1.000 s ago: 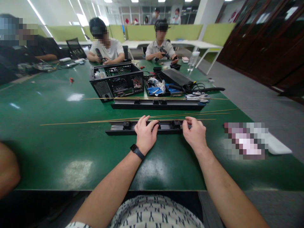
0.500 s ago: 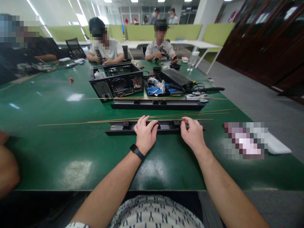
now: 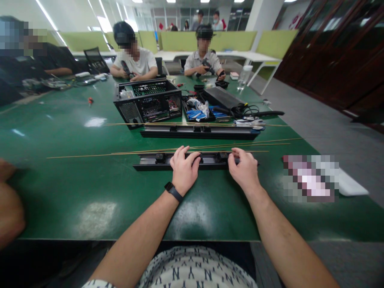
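Note:
A long black rail [image 3: 151, 167] with a silvery inner channel lies across the table in front of me. Black blocks sit in it, one block [image 3: 159, 157] toward the left and another block [image 3: 222, 156] toward the right. My left hand [image 3: 185, 165] is closed over the rail's middle, thumb and forefinger bent at a dark part they mostly hide. Toward the right end, my right hand [image 3: 243, 166] curls its fingers round the rail, just right of the block. Thin brass-coloured rods [image 3: 126, 153] lie along the far side of the rail.
A second black rail [image 3: 180, 135] lies parallel beyond. Behind it stand an opened computer case [image 3: 147, 102], a tray with gloves [image 3: 198, 110] and a dark flat box [image 3: 222, 98] with cables. A pixelated pinkish item [image 3: 309, 178] lies right. Co-workers sit across and left.
Both hands keep nearly the same place and pose on the rail. The view has shifted very slightly.

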Demonstrator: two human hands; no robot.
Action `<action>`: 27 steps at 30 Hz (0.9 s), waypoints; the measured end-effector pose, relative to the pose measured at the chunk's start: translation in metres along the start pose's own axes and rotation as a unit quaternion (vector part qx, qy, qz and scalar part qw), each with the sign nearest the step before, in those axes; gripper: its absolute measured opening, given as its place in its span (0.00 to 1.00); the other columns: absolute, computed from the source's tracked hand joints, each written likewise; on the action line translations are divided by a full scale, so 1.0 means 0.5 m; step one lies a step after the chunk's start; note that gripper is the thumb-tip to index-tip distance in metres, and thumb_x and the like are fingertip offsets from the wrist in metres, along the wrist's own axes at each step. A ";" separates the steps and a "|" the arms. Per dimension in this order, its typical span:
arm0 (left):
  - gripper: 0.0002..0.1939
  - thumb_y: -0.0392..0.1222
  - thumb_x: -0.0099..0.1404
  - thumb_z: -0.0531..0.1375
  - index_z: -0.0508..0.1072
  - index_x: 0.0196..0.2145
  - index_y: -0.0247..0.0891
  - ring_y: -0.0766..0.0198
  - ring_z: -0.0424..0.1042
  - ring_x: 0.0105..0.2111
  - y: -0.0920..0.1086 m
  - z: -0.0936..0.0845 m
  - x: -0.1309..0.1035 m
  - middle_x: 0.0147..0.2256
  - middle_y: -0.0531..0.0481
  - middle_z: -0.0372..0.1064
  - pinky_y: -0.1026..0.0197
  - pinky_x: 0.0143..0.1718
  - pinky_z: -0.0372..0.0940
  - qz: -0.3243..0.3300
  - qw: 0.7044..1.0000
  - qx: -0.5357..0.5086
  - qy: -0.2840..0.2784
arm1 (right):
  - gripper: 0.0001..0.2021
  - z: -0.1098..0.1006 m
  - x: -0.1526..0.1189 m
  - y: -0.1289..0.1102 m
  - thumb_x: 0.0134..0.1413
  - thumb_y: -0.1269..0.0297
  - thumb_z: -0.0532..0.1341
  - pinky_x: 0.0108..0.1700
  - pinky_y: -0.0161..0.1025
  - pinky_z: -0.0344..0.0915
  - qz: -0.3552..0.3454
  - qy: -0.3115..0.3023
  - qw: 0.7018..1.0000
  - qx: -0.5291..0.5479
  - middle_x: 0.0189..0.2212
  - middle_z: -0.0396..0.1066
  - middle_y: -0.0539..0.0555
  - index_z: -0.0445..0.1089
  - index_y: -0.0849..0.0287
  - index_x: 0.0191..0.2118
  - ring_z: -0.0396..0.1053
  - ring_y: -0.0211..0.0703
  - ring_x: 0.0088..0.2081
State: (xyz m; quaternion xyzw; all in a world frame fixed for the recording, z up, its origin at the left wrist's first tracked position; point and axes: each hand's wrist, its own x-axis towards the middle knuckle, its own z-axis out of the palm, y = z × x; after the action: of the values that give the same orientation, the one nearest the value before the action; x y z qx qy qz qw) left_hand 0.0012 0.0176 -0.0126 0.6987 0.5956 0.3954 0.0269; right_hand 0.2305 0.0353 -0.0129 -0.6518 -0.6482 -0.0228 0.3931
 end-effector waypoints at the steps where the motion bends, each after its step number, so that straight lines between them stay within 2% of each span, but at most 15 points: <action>1: 0.13 0.46 0.74 0.59 0.81 0.51 0.50 0.48 0.60 0.68 0.000 0.000 0.000 0.61 0.42 0.69 0.38 0.64 0.59 0.000 1.000 0.000 0.000 | 0.16 0.000 0.000 0.000 0.64 0.58 0.57 0.54 0.55 0.65 -0.002 -0.003 1.000 0.000 0.41 0.81 0.60 0.75 0.57 0.50 0.74 0.58 0.48; 6: 0.13 0.46 0.74 0.59 0.81 0.51 0.49 0.47 0.60 0.68 0.001 -0.002 0.001 0.61 0.42 0.69 0.38 0.64 0.59 0.001 1.000 0.002 -0.004 | 0.16 0.001 0.000 0.003 0.66 0.61 0.54 0.56 0.55 0.65 -0.013 -0.011 1.000 0.002 0.43 0.81 0.60 0.75 0.57 0.51 0.74 0.57 0.49; 13: 0.13 0.45 0.74 0.59 0.81 0.51 0.49 0.47 0.60 0.68 0.001 -0.002 0.001 0.61 0.42 0.70 0.38 0.64 0.59 0.001 1.000 0.000 0.000 | 0.17 -0.001 -0.005 -0.004 0.63 0.67 0.53 0.57 0.55 0.64 -0.043 -0.032 0.998 0.023 0.43 0.82 0.59 0.74 0.57 0.53 0.73 0.56 0.50; 18: 0.13 0.46 0.74 0.59 0.81 0.51 0.50 0.47 0.60 0.68 0.001 -0.002 0.001 0.61 0.42 0.70 0.38 0.64 0.58 0.003 1.000 0.000 -0.003 | 0.19 0.001 -0.003 0.001 0.61 0.68 0.54 0.56 0.56 0.63 -0.016 -0.018 1.000 0.007 0.43 0.82 0.58 0.72 0.58 0.55 0.73 0.58 0.49; 21: 0.13 0.46 0.74 0.59 0.81 0.51 0.50 0.47 0.60 0.68 0.001 -0.002 0.001 0.61 0.42 0.69 0.38 0.65 0.59 0.001 1.000 0.000 -0.004 | 0.18 0.002 0.000 0.007 0.60 0.67 0.54 0.55 0.57 0.63 0.006 -0.011 1.000 0.004 0.42 0.82 0.59 0.72 0.58 0.53 0.73 0.59 0.48; 27: 0.13 0.46 0.74 0.59 0.81 0.51 0.50 0.47 0.60 0.68 0.001 -0.001 0.001 0.61 0.42 0.70 0.38 0.64 0.59 0.001 1.000 0.001 -0.003 | 0.18 0.004 -0.003 0.002 0.58 0.67 0.55 0.55 0.56 0.63 -0.013 -0.022 1.000 0.016 0.43 0.82 0.59 0.73 0.57 0.52 0.73 0.58 0.49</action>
State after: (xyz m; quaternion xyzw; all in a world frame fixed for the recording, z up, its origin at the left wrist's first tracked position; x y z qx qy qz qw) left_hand 0.0010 0.0178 -0.0117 0.7002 0.5955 0.3929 0.0272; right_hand 0.2301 0.0353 -0.0156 -0.6370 -0.6653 -0.0035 0.3892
